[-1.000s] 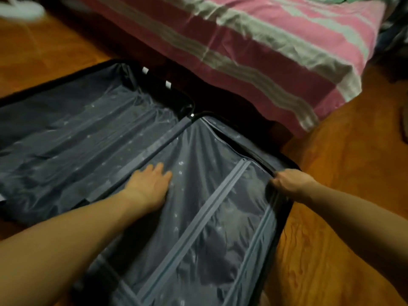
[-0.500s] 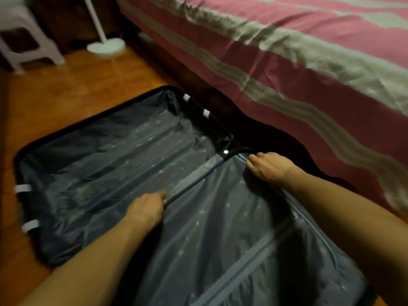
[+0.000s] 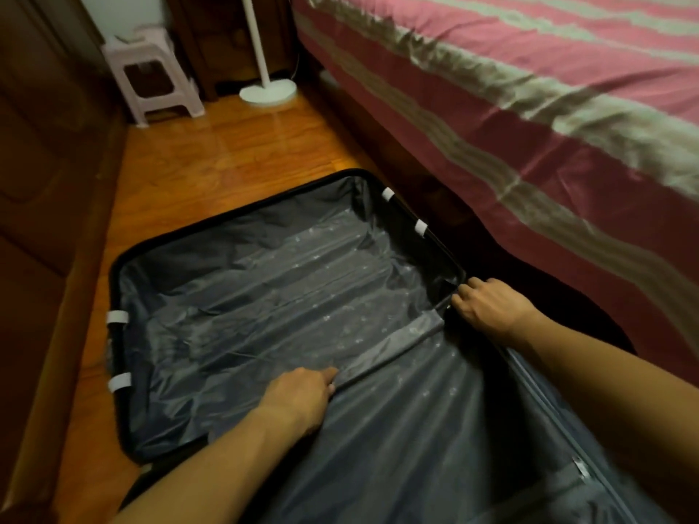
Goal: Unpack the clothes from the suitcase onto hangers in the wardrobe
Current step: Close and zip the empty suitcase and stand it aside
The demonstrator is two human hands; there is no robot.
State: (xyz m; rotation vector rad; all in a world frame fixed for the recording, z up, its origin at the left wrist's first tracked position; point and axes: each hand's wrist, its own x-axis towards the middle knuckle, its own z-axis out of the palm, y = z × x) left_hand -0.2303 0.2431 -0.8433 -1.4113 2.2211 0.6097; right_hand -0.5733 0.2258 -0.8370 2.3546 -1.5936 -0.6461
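Suitcase lies wide open on the wooden floor, wedged between a dark wardrobe and the bed's pink-and-cream striped cover. No brand or writing can be read on it. Grey patterned lining covers both halves. The left hand pinches the grey divider band at the hinge; the right hand grips the zip edge at the rim. Beyond stand a pale plastic stool and a white lamp base.
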